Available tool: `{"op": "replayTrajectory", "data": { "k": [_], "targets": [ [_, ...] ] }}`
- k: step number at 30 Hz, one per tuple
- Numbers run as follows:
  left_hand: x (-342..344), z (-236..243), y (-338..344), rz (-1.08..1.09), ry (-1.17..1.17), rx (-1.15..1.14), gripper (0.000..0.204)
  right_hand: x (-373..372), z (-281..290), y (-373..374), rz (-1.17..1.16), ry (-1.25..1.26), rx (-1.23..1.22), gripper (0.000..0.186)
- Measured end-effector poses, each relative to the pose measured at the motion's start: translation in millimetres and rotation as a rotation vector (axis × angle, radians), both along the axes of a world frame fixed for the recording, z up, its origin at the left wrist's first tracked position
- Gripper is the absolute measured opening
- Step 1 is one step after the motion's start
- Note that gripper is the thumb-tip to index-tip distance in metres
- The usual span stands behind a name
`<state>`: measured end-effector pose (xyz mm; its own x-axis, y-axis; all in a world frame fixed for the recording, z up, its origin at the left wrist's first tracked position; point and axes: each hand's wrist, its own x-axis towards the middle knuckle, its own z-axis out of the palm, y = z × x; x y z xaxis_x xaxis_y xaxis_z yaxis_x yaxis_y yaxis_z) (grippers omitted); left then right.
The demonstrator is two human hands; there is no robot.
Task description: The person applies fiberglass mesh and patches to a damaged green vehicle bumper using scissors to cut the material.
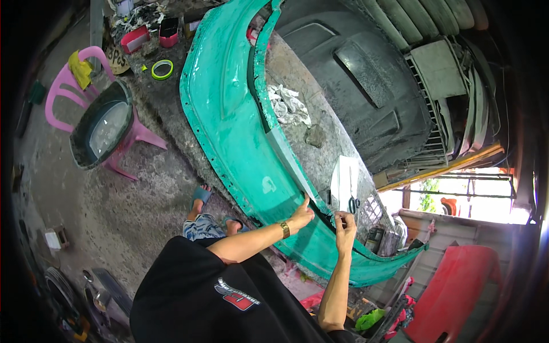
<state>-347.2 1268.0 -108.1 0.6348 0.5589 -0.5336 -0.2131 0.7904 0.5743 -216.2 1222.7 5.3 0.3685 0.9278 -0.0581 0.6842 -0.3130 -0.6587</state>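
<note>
A long, curved, glossy teal car body panel (231, 120) lies across the workbench in front of me. A pale grey strip (286, 157) runs along its inner edge, with a dark band showing farther along. My left hand (301, 217) rests at this edge, its index finger stretched onto the strip's near end and its other fingers curled. To its right, my right hand (345, 224) is closed in a pinch at the same edge; what lies between the fingertips is too small to make out. Scissors (354, 204) with dark handles lie just beyond, by a white sheet (345, 177).
Crumpled white cloth (289, 105) lies on the bench. Behind stands a dark car hood (354, 68). At left, a pink chair (57, 94) holds a black basin (103, 123). Yellow-green tape (162, 70) and red containers (135, 39) sit farther back. A red panel (452, 291) is at lower right.
</note>
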Motion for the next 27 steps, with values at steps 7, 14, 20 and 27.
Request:
{"op": "replayTrajectory", "data": {
  "k": [7,14,20,27],
  "targets": [
    [-36.9,-10.3,15.9,0.117,0.092,0.012,0.093,-3.0,-0.8,2.8,-0.033,0.030,0.016,0.008],
    [-45.8,-36.6,85.8,0.318,0.138,0.062,0.093,-4.0,-13.1,-4.3,-0.076,0.052,0.002,0.010],
    [-53.8,-39.0,102.1,0.370,0.233,0.089,0.091,-10.5,-13.1,-2.5,-0.070,0.034,0.047,0.012],
    [-74.9,-40.5,141.2,0.467,0.376,0.218,0.090,-16.2,-10.8,1.0,-0.061,0.063,0.101,0.009]
  ]
}}
